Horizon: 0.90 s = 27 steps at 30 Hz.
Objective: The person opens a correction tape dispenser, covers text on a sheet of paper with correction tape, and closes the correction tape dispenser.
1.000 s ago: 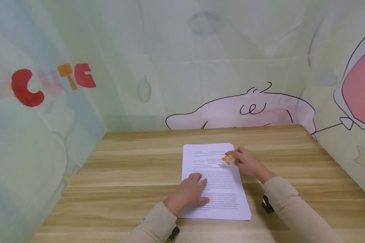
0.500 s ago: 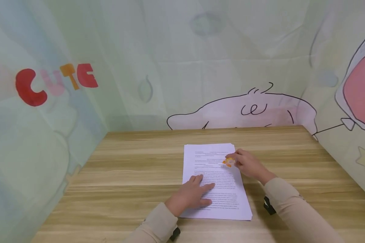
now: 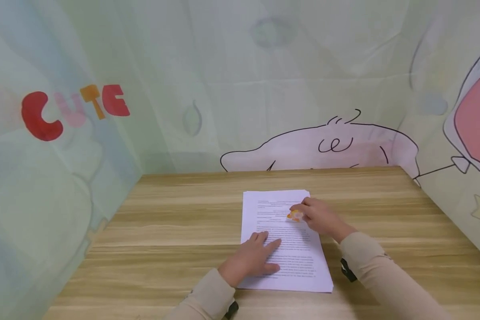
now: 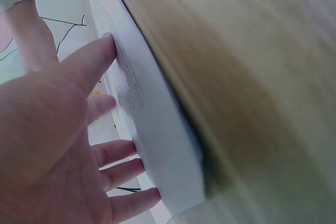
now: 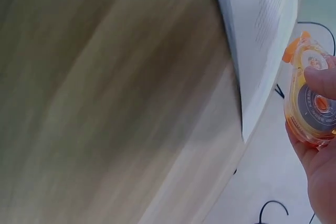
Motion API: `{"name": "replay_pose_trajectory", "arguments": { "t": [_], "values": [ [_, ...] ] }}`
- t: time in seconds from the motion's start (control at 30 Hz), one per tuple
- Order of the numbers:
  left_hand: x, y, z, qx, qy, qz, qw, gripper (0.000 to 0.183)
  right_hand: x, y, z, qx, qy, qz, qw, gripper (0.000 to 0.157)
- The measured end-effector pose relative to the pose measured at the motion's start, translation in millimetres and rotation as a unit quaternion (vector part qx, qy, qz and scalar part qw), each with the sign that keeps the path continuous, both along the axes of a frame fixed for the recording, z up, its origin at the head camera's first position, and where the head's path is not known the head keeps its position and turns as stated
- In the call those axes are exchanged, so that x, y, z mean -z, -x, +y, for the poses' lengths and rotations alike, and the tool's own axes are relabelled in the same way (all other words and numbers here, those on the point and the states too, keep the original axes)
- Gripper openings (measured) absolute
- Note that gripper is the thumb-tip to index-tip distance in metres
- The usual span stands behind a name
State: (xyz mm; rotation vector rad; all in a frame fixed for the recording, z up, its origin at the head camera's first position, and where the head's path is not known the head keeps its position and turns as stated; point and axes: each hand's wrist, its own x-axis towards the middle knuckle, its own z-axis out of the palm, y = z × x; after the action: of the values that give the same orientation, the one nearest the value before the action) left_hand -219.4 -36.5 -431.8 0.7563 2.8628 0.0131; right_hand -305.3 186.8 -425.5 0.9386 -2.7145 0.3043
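Note:
A stack of printed paper lies on the wooden table. My left hand rests on its lower left part with the fingers spread; in the left wrist view the fingertips touch the top sheet. Above the upper right part of the page, my right hand grips a correction tape dispenser. In the right wrist view the dispenser is a clear orange case with a dark reel and an orange tip, and the thumb presses on its side. Whether the tip touches the paper cannot be told.
The wooden table spreads around the paper on all sides. A printed curtain with a cartoon animal and the letters "CUTE" stands behind and beside the table.
My right hand has moved slightly left over the page with the correction tape dispenser. My left hand has spread its index finger and shifted a little right, staying on the paper.

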Motion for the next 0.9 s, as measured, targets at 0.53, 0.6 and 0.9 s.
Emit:
{"name": "replay_pose_trajectory", "arguments": {
  "t": [0.53, 0.6, 0.9],
  "values": [
    [2.9, 1.7, 0.7, 0.005, 0.012, 0.013, 0.9998, 0.067, 2.8, -0.2, -30.0, -0.023, -0.05, 0.018, 0.998, 0.04],
    [3.9, 1.6, 1.0, 0.006, 0.012, 0.016, 0.9998, 0.067, 1.5, -0.7, -31.9, -0.021, -0.054, 0.012, 0.998, 0.04],
    [4.1, 1.1, 1.1, -0.001, 0.012, 0.013, 0.9998, 0.066, -1.4, 1.8, -38.9, -0.014, -0.086, -0.022, 0.996, 0.039]
  ]
}}
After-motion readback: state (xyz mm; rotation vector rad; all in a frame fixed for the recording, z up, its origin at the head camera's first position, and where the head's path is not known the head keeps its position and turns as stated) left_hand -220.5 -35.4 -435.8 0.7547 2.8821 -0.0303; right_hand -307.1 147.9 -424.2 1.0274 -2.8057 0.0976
